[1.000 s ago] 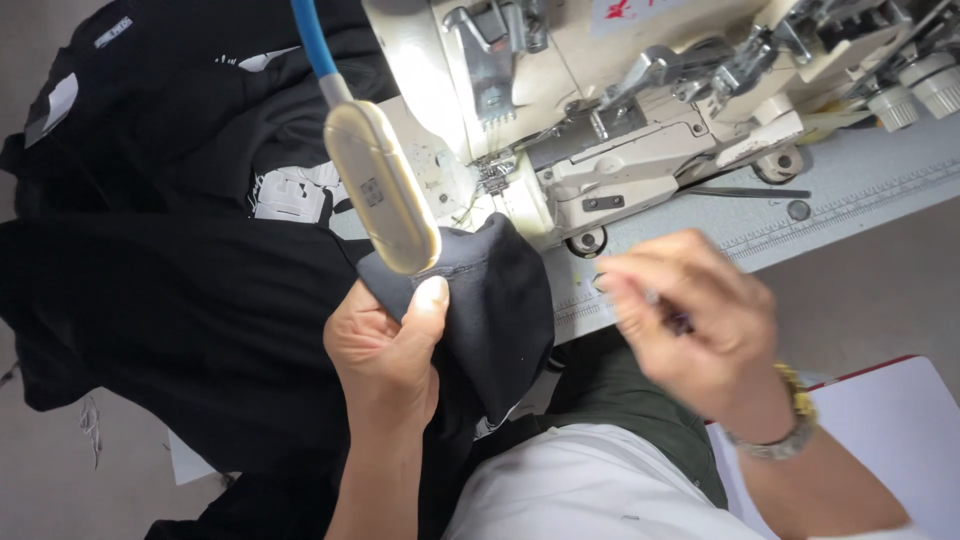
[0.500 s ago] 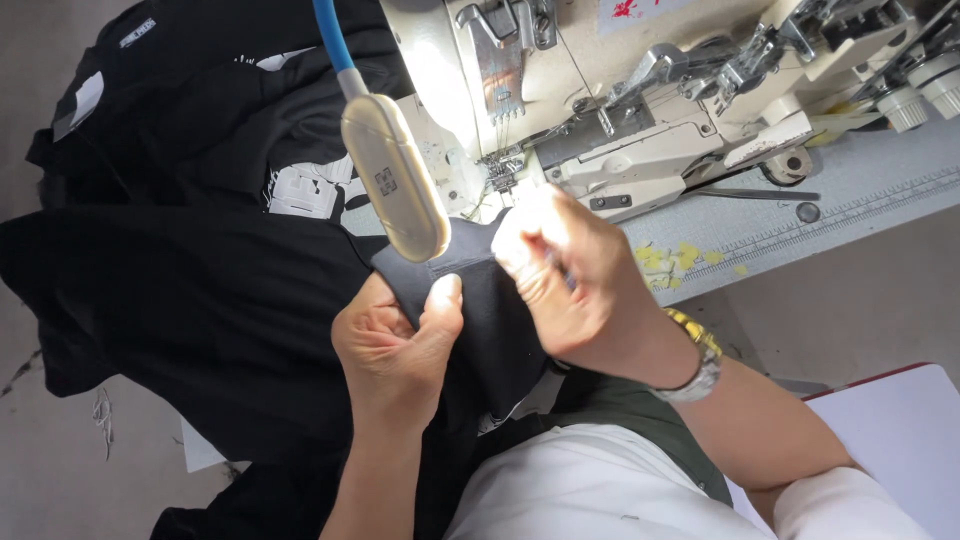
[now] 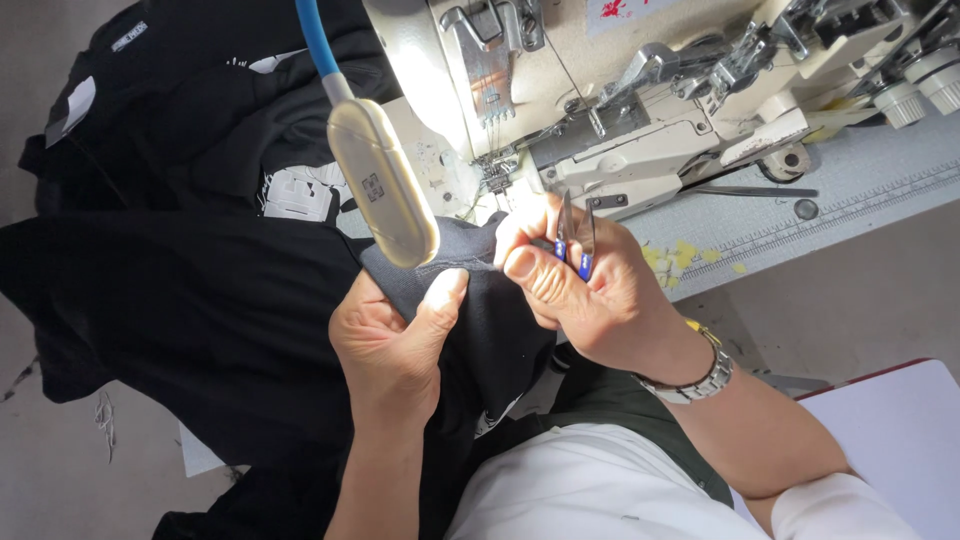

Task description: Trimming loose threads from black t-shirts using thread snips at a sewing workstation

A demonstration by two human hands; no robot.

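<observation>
Black cloth (image 3: pixel 480 330) lies bunched between both hands, just in front of the sewing machine (image 3: pixel 640 110); the left hand (image 3: pixel 395 345) grips it from below, fingers curled under the fold and the thumb pressed flat on top near a stitched edge; the right hand (image 3: pixel 585 285) is closed around a small pair of thread snips (image 3: pixel 578 235), thumb and forefinger pinching the blue-tipped handles, the blades pointing up and slightly apart; its thumb also rests against the cloth; whether the blades touch any thread is hard to say; a cream lamp head (image 3: pixel 385 185) on a blue stalk covers part of the cloth and the machine bed; the left fingertips are hidden under the fabric.
</observation>
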